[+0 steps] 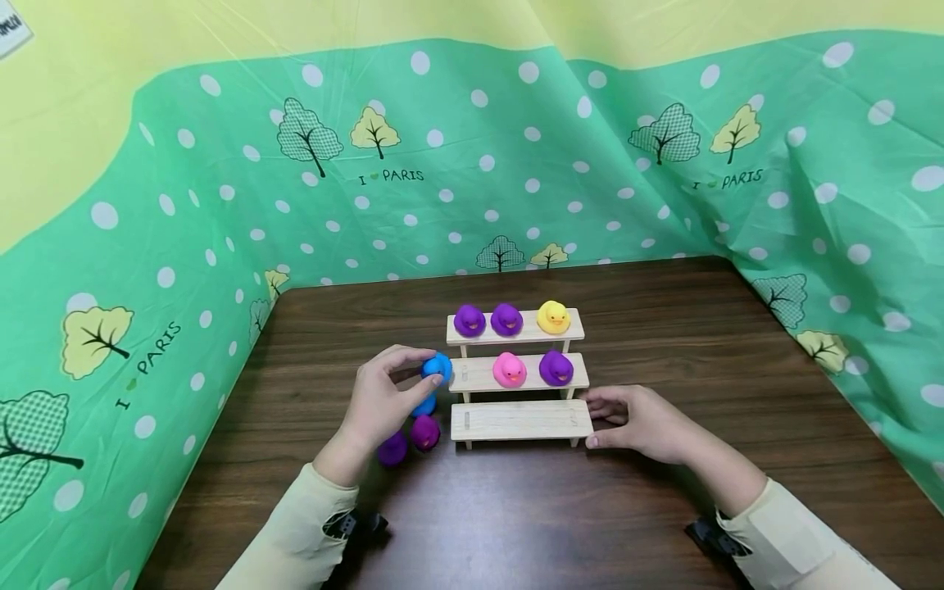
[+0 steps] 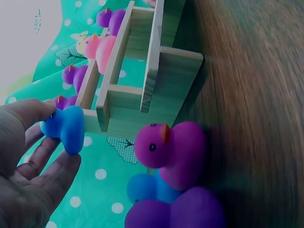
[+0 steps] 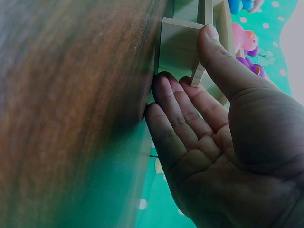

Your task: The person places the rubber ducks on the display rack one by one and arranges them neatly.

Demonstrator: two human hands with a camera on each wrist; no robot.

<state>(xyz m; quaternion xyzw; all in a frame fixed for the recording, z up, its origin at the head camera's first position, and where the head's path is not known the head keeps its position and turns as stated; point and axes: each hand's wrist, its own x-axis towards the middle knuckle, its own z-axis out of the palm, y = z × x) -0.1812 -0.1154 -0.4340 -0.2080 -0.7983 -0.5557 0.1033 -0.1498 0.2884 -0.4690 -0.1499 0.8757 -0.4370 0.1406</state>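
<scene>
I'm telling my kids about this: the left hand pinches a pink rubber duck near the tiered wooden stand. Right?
Wrong colour: the left wrist view shows the left hand pinching a blue rubber duck near the tiered wooden stand.

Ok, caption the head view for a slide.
Left hand pinching a blue duck beside a three-step stand bearing five ducks, right hand at the stand's right end.

Five purple ducks (image 1: 506, 320), two blue (image 1: 437, 366), one pink (image 1: 510, 371), one yellow (image 1: 553, 318), three shelves (image 1: 520, 421)

lower blue duck (image 2: 142, 186) partly hidden behind 2 purple ducks (image 2: 197, 209), label (image 1: 11, 29) cropped
</scene>
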